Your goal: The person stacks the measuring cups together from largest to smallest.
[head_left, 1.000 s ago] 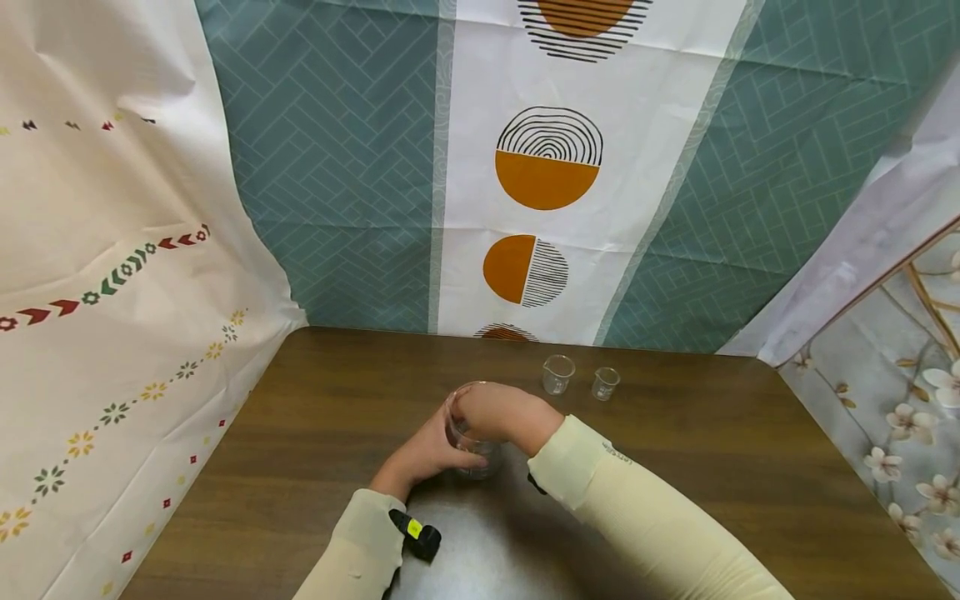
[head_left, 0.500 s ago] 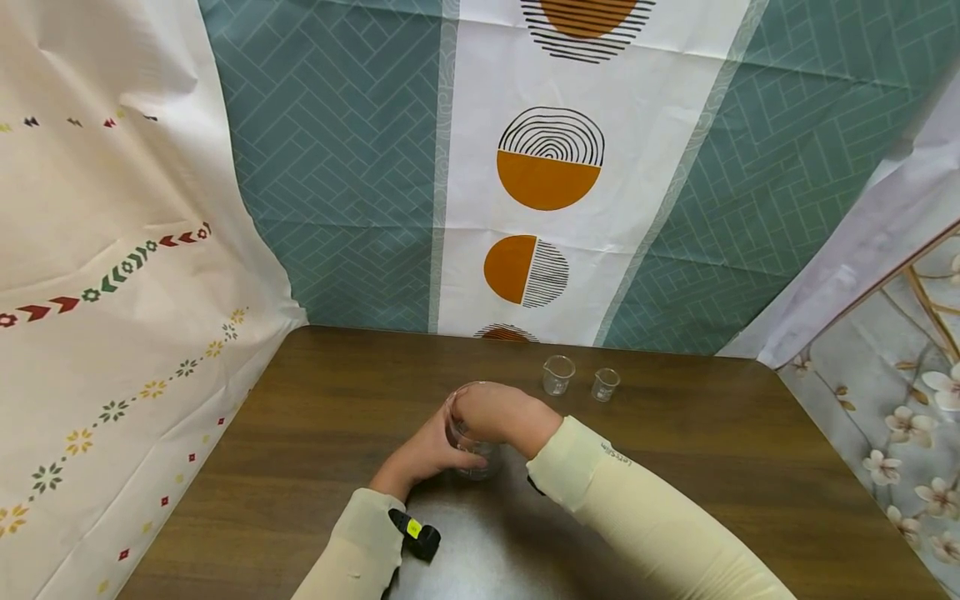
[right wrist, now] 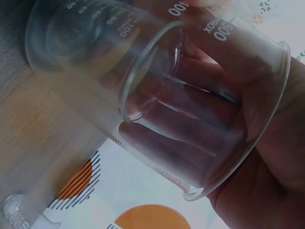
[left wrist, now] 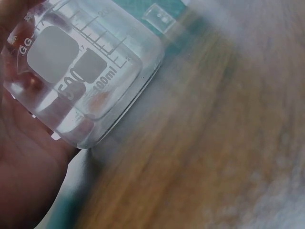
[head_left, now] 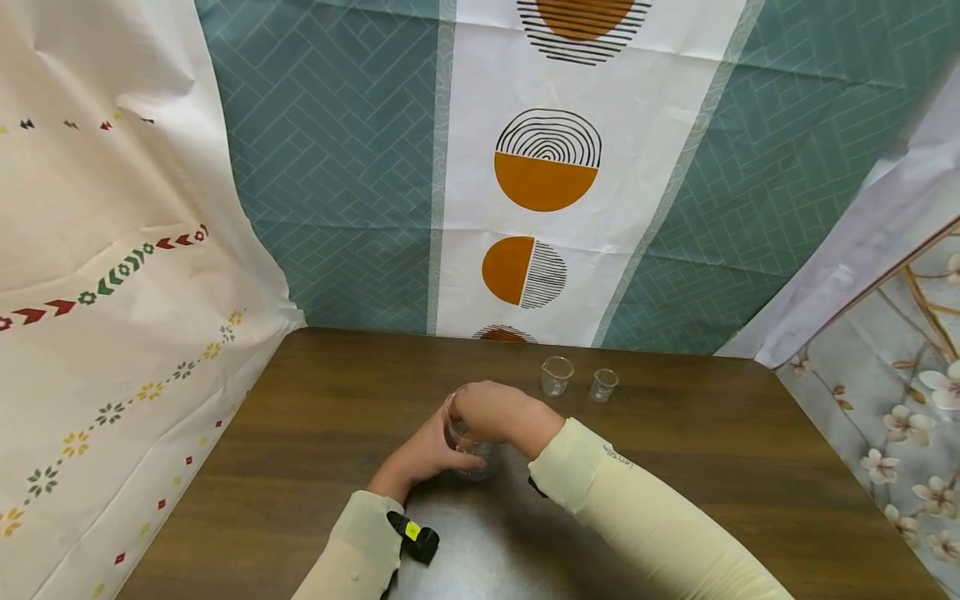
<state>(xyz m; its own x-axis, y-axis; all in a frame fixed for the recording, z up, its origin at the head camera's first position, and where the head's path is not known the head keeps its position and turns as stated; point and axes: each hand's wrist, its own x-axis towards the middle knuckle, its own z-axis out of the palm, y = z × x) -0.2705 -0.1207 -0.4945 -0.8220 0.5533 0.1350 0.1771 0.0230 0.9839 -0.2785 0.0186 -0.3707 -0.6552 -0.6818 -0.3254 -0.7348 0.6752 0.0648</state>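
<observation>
My left hand (head_left: 427, 447) grips a large glass beaker (head_left: 483, 468) from its left side, thumb across the near wall. Printed marks on the large beaker (left wrist: 47, 95) include 500. Over its rim, my right hand (head_left: 498, 412) reaches in from the right. In the right wrist view, a smaller glass beaker (right wrist: 125, 107) with marks to 100 sits nested inside the large one. My right fingers (right wrist: 190, 114) stretch down inside and hold the smaller beaker near its rim. The head view hides these fingertips.
Two little glass beakers stand on the brown wooden table (head_left: 322, 392) behind and right of my hands: a wider beaker (head_left: 557, 377) and a smaller beaker (head_left: 603, 386). A patterned curtain (head_left: 352, 167) hangs past the far table edge, with a pale curtain (head_left: 150, 350) along the left.
</observation>
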